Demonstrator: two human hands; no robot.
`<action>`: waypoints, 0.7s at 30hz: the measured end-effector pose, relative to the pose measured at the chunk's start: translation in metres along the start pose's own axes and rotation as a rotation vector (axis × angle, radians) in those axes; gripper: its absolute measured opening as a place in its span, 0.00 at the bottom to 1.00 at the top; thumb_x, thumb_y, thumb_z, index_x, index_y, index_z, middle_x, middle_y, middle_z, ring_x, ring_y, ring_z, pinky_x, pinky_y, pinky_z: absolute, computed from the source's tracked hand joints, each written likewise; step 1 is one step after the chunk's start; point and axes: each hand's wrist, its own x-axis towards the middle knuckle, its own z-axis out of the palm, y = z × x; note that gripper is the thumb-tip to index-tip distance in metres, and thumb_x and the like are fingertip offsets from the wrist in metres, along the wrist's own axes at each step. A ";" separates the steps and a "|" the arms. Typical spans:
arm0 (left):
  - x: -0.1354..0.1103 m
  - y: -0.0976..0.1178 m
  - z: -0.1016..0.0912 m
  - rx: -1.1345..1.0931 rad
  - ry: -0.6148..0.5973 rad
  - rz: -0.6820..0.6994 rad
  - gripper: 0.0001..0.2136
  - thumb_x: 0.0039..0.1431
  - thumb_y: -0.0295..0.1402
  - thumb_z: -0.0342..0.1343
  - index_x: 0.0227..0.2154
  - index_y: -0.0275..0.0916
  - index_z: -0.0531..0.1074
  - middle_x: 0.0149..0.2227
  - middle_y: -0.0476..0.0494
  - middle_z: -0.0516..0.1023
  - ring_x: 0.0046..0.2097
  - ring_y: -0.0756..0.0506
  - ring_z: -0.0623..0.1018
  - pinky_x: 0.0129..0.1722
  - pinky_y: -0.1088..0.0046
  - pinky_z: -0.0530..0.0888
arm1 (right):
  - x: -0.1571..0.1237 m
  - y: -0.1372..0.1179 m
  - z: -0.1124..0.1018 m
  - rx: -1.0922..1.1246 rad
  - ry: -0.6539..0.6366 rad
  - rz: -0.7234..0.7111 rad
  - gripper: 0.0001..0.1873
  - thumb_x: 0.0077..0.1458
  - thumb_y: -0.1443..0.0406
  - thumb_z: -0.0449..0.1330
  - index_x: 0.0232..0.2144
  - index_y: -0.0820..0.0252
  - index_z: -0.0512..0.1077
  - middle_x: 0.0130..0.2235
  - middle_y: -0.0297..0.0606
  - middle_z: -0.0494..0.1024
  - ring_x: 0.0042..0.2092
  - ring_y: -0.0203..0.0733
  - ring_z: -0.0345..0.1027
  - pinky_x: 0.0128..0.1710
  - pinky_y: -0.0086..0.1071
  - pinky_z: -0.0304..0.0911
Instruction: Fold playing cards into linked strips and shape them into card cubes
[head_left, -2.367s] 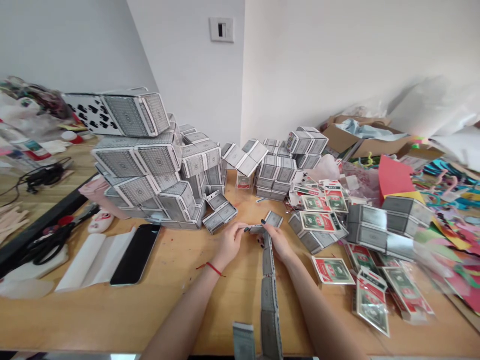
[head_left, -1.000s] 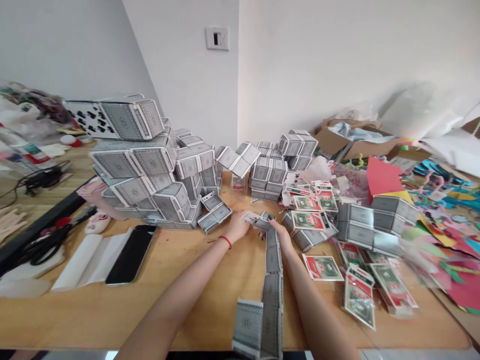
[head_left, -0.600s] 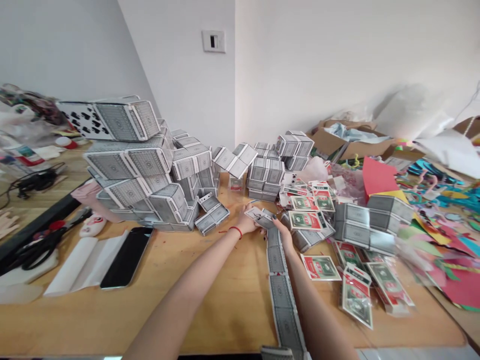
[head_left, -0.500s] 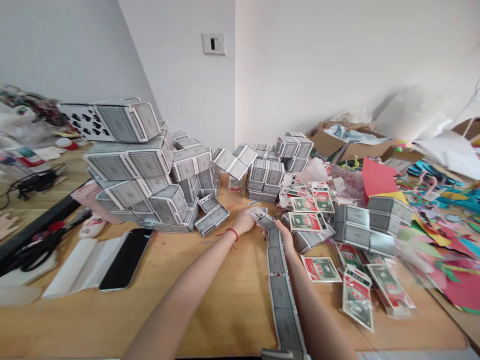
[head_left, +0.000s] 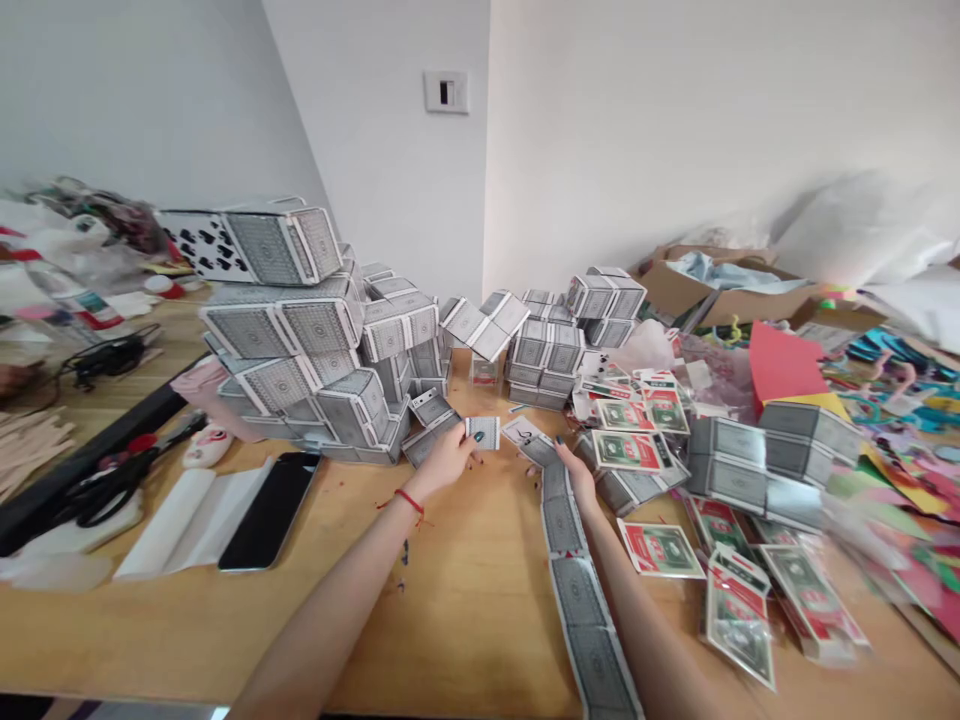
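My left hand [head_left: 444, 462] pinches a single grey-backed playing card [head_left: 482, 432] and holds it upright a little above the wooden table [head_left: 465, 590]. My right hand [head_left: 576, 470] rests on the far end of a long chain of joined grey cards [head_left: 577, 580] that runs down the table toward me. One face-up card [head_left: 520, 431] lies at the chain's tip, between my two hands. A thin red band circles my left wrist.
Stacked boxes built from grey cards [head_left: 300, 330] rise at the left, with smaller stacks [head_left: 555, 340] behind my hands. Red-and-green card packs [head_left: 660, 545] litter the right. A black phone [head_left: 270, 510], white paper and scissors [head_left: 105, 490] lie at the left.
My left hand has drawn away leftward from the chain's end, carrying one card upright. My right hand has stayed on the chain. The view has shifted slightly.
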 end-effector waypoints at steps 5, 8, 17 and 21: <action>0.005 0.000 -0.003 0.033 0.093 0.101 0.07 0.53 0.29 0.46 0.32 0.36 0.68 0.30 0.46 0.74 0.28 0.50 0.73 0.28 0.75 0.70 | 0.000 -0.001 0.000 0.012 -0.047 0.047 0.22 0.48 0.51 0.52 0.32 0.63 0.74 0.31 0.46 0.77 0.19 0.37 0.63 0.15 0.30 0.54; 0.005 0.000 -0.006 0.057 0.090 0.112 0.08 0.53 0.27 0.45 0.34 0.36 0.67 0.31 0.46 0.73 0.28 0.50 0.72 0.28 0.75 0.70 | 0.001 0.000 -0.002 -0.022 -0.042 0.055 0.23 0.48 0.50 0.51 0.32 0.63 0.75 0.29 0.45 0.77 0.17 0.36 0.61 0.15 0.30 0.53; -0.004 0.008 -0.023 0.427 0.090 0.271 0.11 0.52 0.23 0.47 0.35 0.38 0.72 0.36 0.44 0.70 0.39 0.47 0.71 0.43 0.69 0.67 | 0.005 0.003 -0.004 -0.103 -0.038 0.050 0.27 0.47 0.48 0.50 0.33 0.65 0.75 0.26 0.45 0.77 0.17 0.36 0.60 0.16 0.31 0.50; -0.005 0.013 -0.024 0.447 0.066 0.296 0.12 0.53 0.23 0.46 0.36 0.39 0.72 0.36 0.45 0.68 0.39 0.48 0.70 0.43 0.70 0.67 | 0.002 0.002 -0.001 -0.179 -0.014 0.017 0.27 0.47 0.47 0.51 0.28 0.66 0.76 0.21 0.41 0.75 0.18 0.36 0.60 0.17 0.30 0.50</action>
